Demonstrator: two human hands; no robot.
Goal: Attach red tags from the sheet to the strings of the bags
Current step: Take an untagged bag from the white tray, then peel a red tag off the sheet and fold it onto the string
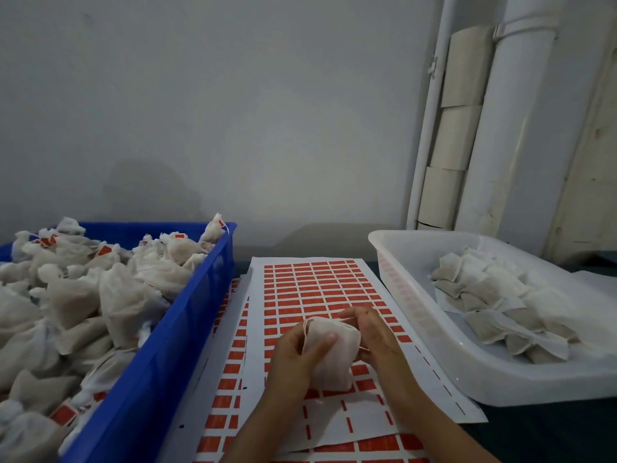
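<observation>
Bag (329, 350) in the middle of it all, held up over the sticker sheet (320, 285) by both hands. Left hand (295, 354) has it wrapped from the side, thumb pressed across the front of the pouch. Right hand (374, 332) is curled at the top right corner, pinching the string (344, 316) that loops off the bag's neck, so that's the hand nearer the string.

Red tags (312, 300) sit directly under and just beyond the hands, rows running away toward the wall, with the near rows already peeled off. So I'd guess the next grab is a short reach forward and down, probably by the right hand since it's already on the string.

Blue crate (187, 329) on the left is piled with tagged bags, and the white tray (430, 315) on the right holds flatter ones with no tags I can see.
</observation>
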